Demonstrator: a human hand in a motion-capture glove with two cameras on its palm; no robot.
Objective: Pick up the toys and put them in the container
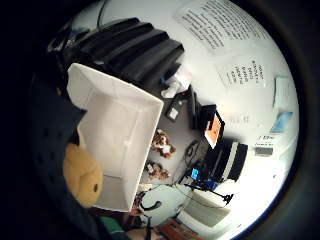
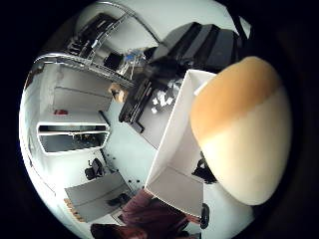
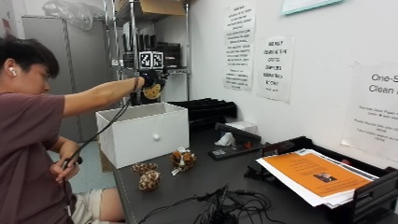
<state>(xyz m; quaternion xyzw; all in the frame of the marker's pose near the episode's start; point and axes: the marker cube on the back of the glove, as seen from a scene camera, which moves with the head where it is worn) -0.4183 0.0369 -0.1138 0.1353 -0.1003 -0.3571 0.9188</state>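
Partial text readable on one wall sheet (image 3: 377,109) at the far right of the outside view: "One-S..." over "Clean ...", cut off by the frame edge. Two other printed notices (image 3: 240,46) and (image 3: 274,68) hang on the same wall, lines of capitals, too small to read, possibly instructions. Orange paper (image 3: 304,173) in the tray carries print, illegible. Nothing else readable.

Maroon tee, one black glove
Short-sleeved maroon shirt and pale shorts on the person; the right hand (image 3: 151,80) wears a black glove, the forearm's bare, a white earbud sits in the ear.
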